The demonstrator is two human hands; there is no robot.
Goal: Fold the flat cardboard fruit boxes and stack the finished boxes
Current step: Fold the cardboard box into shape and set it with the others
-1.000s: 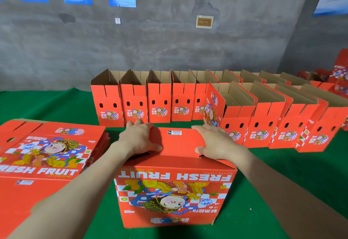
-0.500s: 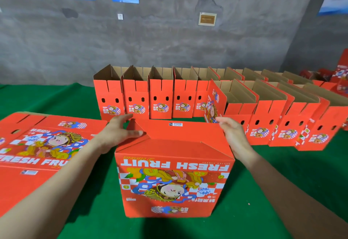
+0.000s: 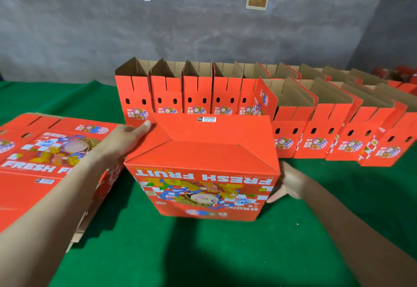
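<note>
A red "FRESH FRUIT" cardboard box point(image 3: 203, 169) stands upside down on the green table, its bottom flaps folded shut on top. My left hand point(image 3: 125, 138) lies against its upper left corner, fingers straight, fingertips on the far left edge. My right hand point(image 3: 290, 182) sits flat against the box's right side wall, low down, fingers straight and partly hidden behind the box. A pile of flat red boxes point(image 3: 42, 160) lies to the left.
Two rows of folded open-top red boxes point(image 3: 198, 93) point(image 3: 334, 133) stand behind the box and run off to the right. The green table cover point(image 3: 203, 252) reaches to a grey concrete wall at the back.
Both hands have come off the top flaps. The left hand has slid to the box's upper left corner. The right hand has dropped down to the right side wall.
</note>
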